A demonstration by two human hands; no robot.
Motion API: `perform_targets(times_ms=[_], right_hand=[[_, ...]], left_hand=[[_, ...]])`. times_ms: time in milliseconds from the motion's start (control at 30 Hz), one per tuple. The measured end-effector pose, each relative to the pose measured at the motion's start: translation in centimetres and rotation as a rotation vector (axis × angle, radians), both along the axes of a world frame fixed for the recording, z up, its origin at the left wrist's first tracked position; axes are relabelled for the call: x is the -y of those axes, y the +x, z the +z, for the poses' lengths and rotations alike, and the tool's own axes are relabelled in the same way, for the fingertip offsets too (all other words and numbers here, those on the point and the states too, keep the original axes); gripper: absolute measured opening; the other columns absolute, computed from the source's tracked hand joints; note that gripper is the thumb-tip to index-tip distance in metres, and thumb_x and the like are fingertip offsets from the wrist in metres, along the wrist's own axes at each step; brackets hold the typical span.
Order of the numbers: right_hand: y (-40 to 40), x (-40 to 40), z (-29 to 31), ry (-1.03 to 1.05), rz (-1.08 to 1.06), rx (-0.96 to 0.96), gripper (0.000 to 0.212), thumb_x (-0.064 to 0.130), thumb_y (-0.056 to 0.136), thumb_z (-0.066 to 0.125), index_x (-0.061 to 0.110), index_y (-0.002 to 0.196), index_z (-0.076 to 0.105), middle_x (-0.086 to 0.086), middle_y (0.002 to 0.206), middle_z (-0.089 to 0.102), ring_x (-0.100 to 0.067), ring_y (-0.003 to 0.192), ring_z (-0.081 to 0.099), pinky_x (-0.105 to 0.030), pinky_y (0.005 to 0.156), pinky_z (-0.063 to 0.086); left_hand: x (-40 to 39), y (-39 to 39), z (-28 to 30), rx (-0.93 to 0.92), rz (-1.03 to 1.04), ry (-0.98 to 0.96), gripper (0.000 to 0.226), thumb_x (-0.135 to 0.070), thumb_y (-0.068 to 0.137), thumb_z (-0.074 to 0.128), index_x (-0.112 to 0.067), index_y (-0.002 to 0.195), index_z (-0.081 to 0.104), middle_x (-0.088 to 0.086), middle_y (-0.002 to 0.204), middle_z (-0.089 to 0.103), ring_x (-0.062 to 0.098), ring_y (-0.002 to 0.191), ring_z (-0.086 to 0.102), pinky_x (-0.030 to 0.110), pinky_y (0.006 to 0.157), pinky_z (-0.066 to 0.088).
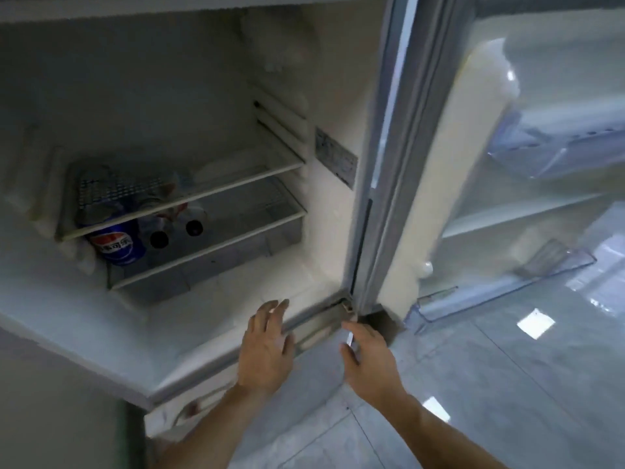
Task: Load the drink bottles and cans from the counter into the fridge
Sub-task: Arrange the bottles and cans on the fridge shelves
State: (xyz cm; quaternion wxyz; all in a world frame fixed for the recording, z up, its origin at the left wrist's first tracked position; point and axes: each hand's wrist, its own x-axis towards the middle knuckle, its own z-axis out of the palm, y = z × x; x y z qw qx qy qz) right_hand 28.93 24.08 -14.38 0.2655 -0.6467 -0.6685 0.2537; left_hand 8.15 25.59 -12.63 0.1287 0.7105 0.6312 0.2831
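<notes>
From the head view, the fridge [338, 214] stood open, its door [507, 214] swung wide to the right with clear door bins [541, 154] that looked bare. Some loading appeared done already: on the lower wire shelf [236, 231], at its left end, a blue Pepsi can [116, 247] stood beside two dark-capped bottles [159, 238], and what seemed to be more drinks sat blurred behind the upper shelf [189, 187], too indistinct to count. The counter was out of sight, so how many bottles and cans were left to bring could not be judged; most of both shelves and all the door bins remained free, which suggested room for a good deal more. Neither hand carried a drink. The left hand [267, 346] hovered over the fridge's lower front edge, fingers straight and loosely spread, gripping nothing. The right hand [368, 353] lay just beside it near the bottom hinge corner, fingers relaxed; a small pale object [349, 336] showed at its thumb side, though whether it was pinched or merely part of the fridge frame could not be told. The stored can and bottles sat well apart from both hands, up and to the left, deep inside the compartment. Pale floor tiles [507, 384] lay below the door.
</notes>
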Motion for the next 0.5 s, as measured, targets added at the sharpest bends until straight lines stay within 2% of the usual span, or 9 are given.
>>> perform_targets(times_ms=[67, 133, 267, 400, 500], right_hand=[[4.9, 3.3, -1.5, -0.045, -0.126, 0.020, 0.037, 0.022, 0.093, 0.063, 0.017, 0.130, 0.061, -0.002, 0.126, 0.064, -0.022, 0.115, 0.060, -0.021, 0.095, 0.041], [9.7, 7.0, -2.9, -0.092, -0.266, 0.021, 0.036, 0.024, 0.094, 0.063, 0.019, 0.129, 0.061, 0.000, 0.127, 0.064, -0.020, 0.114, 0.061, -0.025, 0.095, 0.045], [18.5, 15.6, -5.4, -0.208, -0.526, -0.006, 0.036, 0.023, 0.094, 0.062, 0.017, 0.130, 0.061, -0.002, 0.129, 0.064, -0.023, 0.114, 0.061, -0.033, 0.095, 0.046], [25.5, 25.2, -7.4, -0.347, -0.802, -0.106, 0.038, 0.024, 0.092, 0.063, 0.017, 0.130, 0.061, -0.002, 0.129, 0.065, -0.024, 0.114, 0.063, -0.034, 0.095, 0.049], [29.3, 31.8, -8.7, -0.456, -0.964, -0.179, 0.041, 0.026, 0.093, 0.062, 0.017, 0.133, 0.059, -0.003, 0.132, 0.064, -0.023, 0.116, 0.063, -0.032, 0.096, 0.048]], left_hand=[[1.4, 3.8, -0.9, -0.012, -0.069, -0.045, 0.059, -0.012, 0.084, 0.068, -0.014, 0.140, 0.049, 0.009, 0.139, 0.049, 0.029, 0.126, 0.047, 0.038, 0.106, 0.039], [3.3, 7.6, -2.0, -0.018, -0.136, -0.096, 0.061, -0.017, 0.086, 0.066, -0.019, 0.143, 0.045, 0.004, 0.139, 0.046, 0.023, 0.126, 0.043, 0.035, 0.105, 0.037], [7.9, 13.9, -5.5, -0.069, -0.189, -0.349, 0.063, -0.029, 0.093, 0.058, -0.021, 0.150, 0.034, 0.003, 0.150, 0.035, 0.022, 0.139, 0.032, 0.036, 0.109, 0.033], [12.6, 18.0, -8.9, -0.015, -0.166, -0.602, 0.068, -0.026, 0.089, 0.065, -0.018, 0.149, 0.035, 0.010, 0.145, 0.042, 0.028, 0.134, 0.042, 0.038, 0.109, 0.036], [15.1, 19.9, -11.2, 0.050, -0.066, -0.794, 0.065, -0.023, 0.086, 0.071, -0.014, 0.144, 0.043, 0.016, 0.135, 0.054, 0.032, 0.122, 0.054, 0.039, 0.105, 0.040]])
